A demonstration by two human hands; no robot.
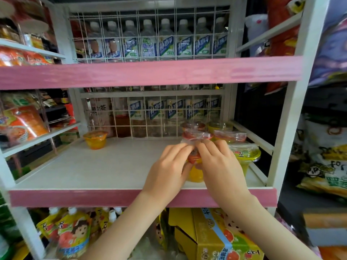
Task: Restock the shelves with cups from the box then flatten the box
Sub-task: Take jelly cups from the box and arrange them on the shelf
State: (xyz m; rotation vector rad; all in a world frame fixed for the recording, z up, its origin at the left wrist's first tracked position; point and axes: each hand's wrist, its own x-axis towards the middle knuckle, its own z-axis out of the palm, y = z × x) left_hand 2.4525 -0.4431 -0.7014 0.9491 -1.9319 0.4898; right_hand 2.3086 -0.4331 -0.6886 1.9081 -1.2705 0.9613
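Both left hand (165, 171) and right hand (221, 166) fingers clamped on cup (196, 174) | near shelf (112, 166) front edge | room leftward

Left hand (167, 167) and right hand (220, 166) meet, fingers seemingly pinching.

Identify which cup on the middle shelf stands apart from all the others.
The orange cup at the back left of the shelf; the other cups all crowd its right end.

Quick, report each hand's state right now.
Left hand: grips the small yellow plastic cup with a red top.
Right hand: grips the same cup from the other side.
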